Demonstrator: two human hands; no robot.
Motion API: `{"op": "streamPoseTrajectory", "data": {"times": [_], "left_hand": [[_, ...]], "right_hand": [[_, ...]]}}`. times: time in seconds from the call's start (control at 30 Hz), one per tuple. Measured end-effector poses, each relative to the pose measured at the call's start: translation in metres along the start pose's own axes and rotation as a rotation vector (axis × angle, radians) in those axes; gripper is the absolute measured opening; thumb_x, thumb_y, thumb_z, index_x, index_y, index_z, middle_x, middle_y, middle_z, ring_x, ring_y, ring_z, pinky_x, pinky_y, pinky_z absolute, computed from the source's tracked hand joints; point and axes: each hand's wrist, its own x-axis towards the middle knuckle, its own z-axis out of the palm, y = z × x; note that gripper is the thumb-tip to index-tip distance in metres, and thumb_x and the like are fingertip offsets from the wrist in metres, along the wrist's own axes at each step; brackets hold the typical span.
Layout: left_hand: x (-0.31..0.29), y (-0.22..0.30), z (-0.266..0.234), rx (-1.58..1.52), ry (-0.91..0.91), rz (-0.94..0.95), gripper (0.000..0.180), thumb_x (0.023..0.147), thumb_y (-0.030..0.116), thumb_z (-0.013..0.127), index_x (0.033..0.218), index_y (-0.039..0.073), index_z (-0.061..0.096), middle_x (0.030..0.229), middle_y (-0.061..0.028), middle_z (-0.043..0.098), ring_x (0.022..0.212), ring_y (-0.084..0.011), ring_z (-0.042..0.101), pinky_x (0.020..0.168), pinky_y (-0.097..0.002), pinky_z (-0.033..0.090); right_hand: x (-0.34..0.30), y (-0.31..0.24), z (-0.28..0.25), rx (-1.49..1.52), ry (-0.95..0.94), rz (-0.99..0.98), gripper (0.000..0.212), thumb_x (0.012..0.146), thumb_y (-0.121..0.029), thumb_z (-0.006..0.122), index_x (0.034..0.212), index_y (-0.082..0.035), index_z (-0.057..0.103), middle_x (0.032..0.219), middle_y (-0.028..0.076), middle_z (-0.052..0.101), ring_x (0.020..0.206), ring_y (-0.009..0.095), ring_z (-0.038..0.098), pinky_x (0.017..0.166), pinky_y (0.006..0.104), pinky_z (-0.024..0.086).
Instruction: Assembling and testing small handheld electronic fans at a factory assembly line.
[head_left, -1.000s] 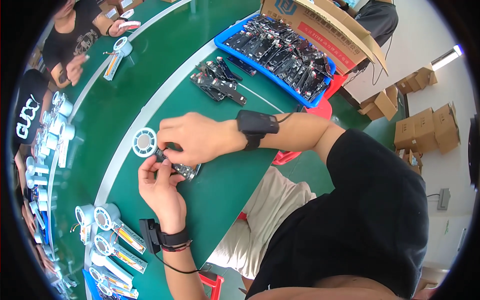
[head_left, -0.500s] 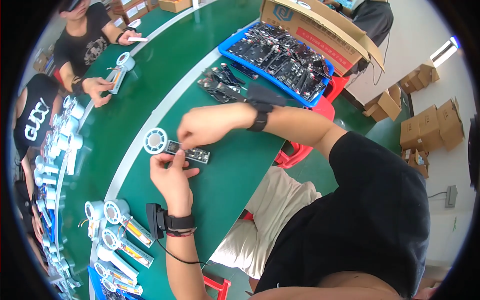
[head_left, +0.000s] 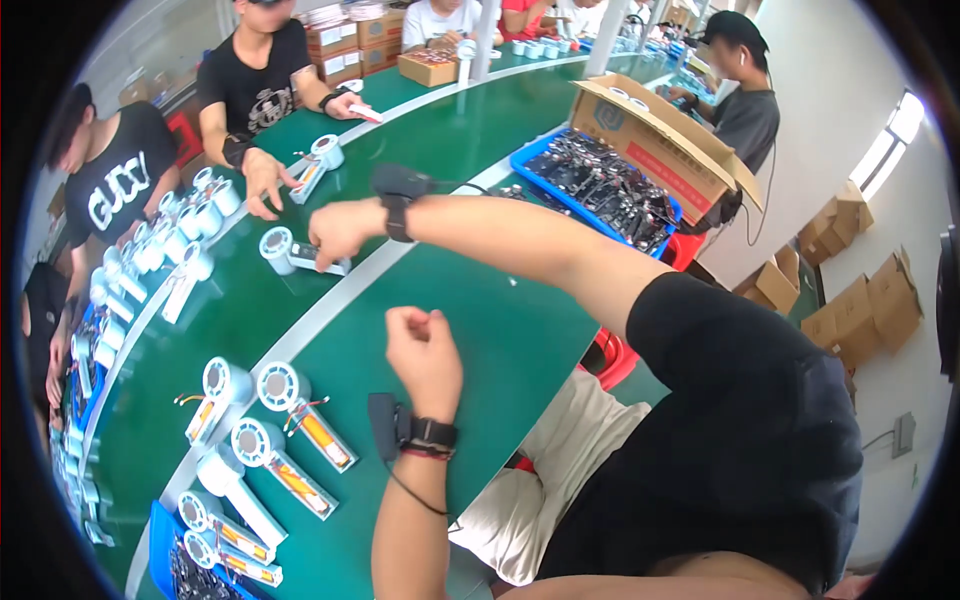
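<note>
My right hand is stretched out over the pale strip onto the far green surface. Its fingers are closed around the handle end of a light blue handheld fan, whose round head points left. The handle's open side holds dark parts, half covered by my fingers. Nearer to me, my left hand is raised over the green table with its fingers curled in and nothing visible in them. Left of it lie several handheld fans with open handles showing orange batteries and thin wires.
A blue tray heaped with black circuit boards stands beyond my right forearm, beside an open cardboard box. Another blue tray is at the lower left. Across the table, a co-worker's hand is near another fan; more fans line the left.
My right hand has carried the fan away from me, across the pale strip. My left hand has come off the fan and curled. The view has shifted, showing more people at the back.
</note>
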Motion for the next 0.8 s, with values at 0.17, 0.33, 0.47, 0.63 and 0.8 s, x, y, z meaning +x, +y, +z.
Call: {"op": "streamPoseTrajectory", "data": {"times": [0.17, 0.33, 0.47, 0.63, 0.8], "left_hand": [[0.002, -0.003, 0.001, -0.006, 0.004, 0.068, 0.011, 0.087, 0.001, 0.064, 0.087, 0.002, 0.053, 0.066, -0.0064, 0.055, 0.058, -0.0163, 0.054, 0.056, -0.035, 0.046], [0.002, 0.003, 0.002, 0.05, -0.002, 0.037, 0.009, 0.086, 0.001, 0.063, 0.088, 0.002, 0.054, 0.067, -0.0096, 0.057, 0.058, -0.0211, 0.056, 0.057, -0.0362, 0.047], [0.003, 0.006, -0.005, 0.084, -0.055, 0.015, 0.008, 0.086, 0.002, 0.063, 0.088, 0.002, 0.055, 0.067, -0.0104, 0.057, 0.059, -0.023, 0.057, 0.058, -0.0375, 0.047], [0.001, 0.007, -0.002, 0.081, -0.086, -0.006, 0.007, 0.087, 0.002, 0.063, 0.088, 0.001, 0.056, 0.068, -0.0101, 0.058, 0.06, -0.0217, 0.058, 0.056, -0.0358, 0.047], [0.004, 0.001, 0.005, 0.037, -0.073, 0.001, 0.006, 0.088, 0.001, 0.064, 0.09, 0.001, 0.058, 0.068, -0.0073, 0.058, 0.06, -0.0175, 0.057, 0.056, -0.0323, 0.047]], "right_hand": [[0.077, -0.016, 0.004, 0.05, 0.144, -0.058, 0.041, 0.084, -0.042, 0.074, 0.088, -0.001, 0.074, 0.073, 0.011, 0.072, 0.061, 0.021, 0.069, 0.059, 0.0359, 0.055], [0.096, 0.015, -0.021, 0.108, 0.386, 0.205, 0.046, 0.093, -0.047, 0.064, 0.099, -0.002, 0.073, 0.076, 0.011, 0.072, 0.055, 0.018, 0.068, 0.055, 0.0328, 0.057], [0.103, 0.039, -0.011, 0.275, 0.49, 0.305, 0.048, 0.096, -0.046, 0.059, 0.116, -0.004, 0.067, 0.076, 0.011, 0.072, 0.052, 0.019, 0.067, 0.051, 0.0307, 0.057], [0.13, 0.034, -0.003, 0.242, 0.539, 0.26, 0.046, 0.097, -0.045, 0.058, 0.119, -0.005, 0.066, 0.077, 0.01, 0.07, 0.051, 0.019, 0.067, 0.047, 0.0297, 0.057], [0.135, 0.043, -0.007, 0.514, 0.317, 0.313, 0.036, 0.094, -0.037, 0.067, 0.09, -0.002, 0.073, 0.072, 0.01, 0.069, 0.053, 0.019, 0.068, 0.053, 0.0311, 0.059]]}}
